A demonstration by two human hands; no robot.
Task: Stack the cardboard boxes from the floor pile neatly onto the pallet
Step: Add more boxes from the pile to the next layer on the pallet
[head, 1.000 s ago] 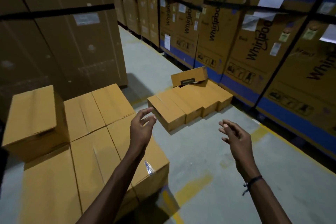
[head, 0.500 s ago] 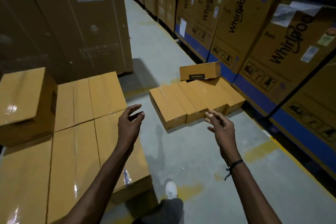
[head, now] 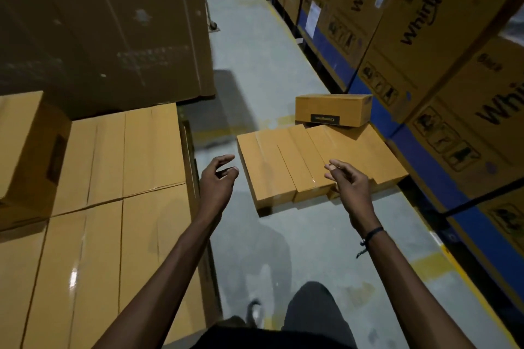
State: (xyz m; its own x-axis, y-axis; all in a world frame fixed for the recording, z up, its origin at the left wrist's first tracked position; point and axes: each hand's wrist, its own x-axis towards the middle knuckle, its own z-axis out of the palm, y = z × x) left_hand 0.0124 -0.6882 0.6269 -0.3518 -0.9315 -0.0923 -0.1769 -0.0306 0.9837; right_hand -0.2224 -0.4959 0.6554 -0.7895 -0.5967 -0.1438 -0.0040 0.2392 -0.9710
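At the left of the frame I see the stack (head: 113, 207) already laid on the pallet, a flat layer of boxes with one more box (head: 28, 144) sitting on top at the far left edge. The pile (head: 312, 161) on the floor lies centre-right: a row of long flat boxes side by side, and a single box (head: 333, 109) perched across their far ends, label side facing me. Each box in the row runs its long axis from lower left to upper right in the frame, short ends pointing toward me and slightly left. I judge the coming grab turns on this: the pile sits ahead of both hands, and my right hand (head: 350, 181) is the nearer, hanging over the near ends of the row, while my left hand (head: 217, 181) is just left of the leftmost box, over bare floor (head: 312, 249). Both hands hold nothing; the left fingers (head: 224, 160) are loosely curved and apart from the thumb, the right fingers (head: 336, 164) relaxed and slightly spread. The leftmost box lies between the two hands, so I reckon its long sides are the ones to take.
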